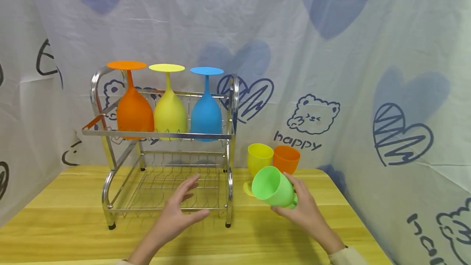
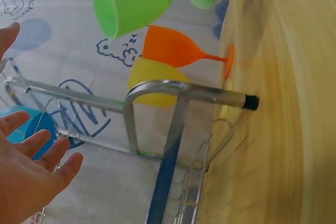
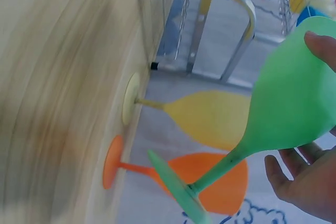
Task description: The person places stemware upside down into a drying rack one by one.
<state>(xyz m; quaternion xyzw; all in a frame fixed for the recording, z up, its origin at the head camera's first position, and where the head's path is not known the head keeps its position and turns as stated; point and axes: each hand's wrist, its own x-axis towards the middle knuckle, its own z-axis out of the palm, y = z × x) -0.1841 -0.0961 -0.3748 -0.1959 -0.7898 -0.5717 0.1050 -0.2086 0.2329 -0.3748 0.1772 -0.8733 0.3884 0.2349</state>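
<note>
My right hand (image 1: 303, 207) grips a green wine glass (image 1: 274, 187) by its bowl, above the table to the right of the rack. The glass is tilted, its mouth facing left and toward the head camera; in the right wrist view its stem and base point down and away from the palm. My left hand (image 1: 176, 216) holds nothing, fingers spread, in front of the metal dish rack (image 1: 169, 135). Behind the green glass, a yellow wine glass (image 1: 259, 156) and an orange wine glass (image 1: 287, 158) stand upright on the table.
On the rack's upper tier, an orange glass (image 1: 134, 111), a yellow glass (image 1: 170, 113) and a blue glass (image 1: 206, 113) stand upside down in a row. The lower tier (image 1: 180, 187) is a wire shelf. Printed cloth (image 1: 279, 60) hangs behind the wooden table (image 1: 257, 240).
</note>
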